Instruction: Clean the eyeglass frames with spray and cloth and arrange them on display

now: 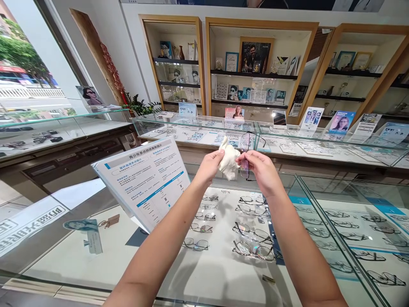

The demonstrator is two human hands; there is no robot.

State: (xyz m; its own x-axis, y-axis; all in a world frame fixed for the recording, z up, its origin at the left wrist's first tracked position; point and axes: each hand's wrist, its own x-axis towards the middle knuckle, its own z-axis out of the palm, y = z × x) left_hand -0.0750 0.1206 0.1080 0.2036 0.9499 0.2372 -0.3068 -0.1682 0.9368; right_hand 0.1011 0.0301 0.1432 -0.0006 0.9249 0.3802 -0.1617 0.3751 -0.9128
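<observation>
My left hand [210, 165] pinches a crumpled cream-white cloth [228, 161] between thumb and fingers. Just right of it, my right hand [260, 168] is closed on a pair of dark-framed eyeglasses [245, 143], turned on end so that one lens sits above the fingers and the other below. A thin temple arm sticks out to the right. The cloth's right edge comes up against the fingertips of my right hand; whether it touches a lens I cannot tell. Both hands are raised above the glass display case [204, 273].
Inside the case lie rows of eyeglasses [252, 232]. A printed sign board [150, 179] leans at the left, near a small cutout card [92, 238]. More glass counters [198, 132] stand beyond, with wooden wall shelves [204, 64] behind. Another case [361, 204] adjoins at right.
</observation>
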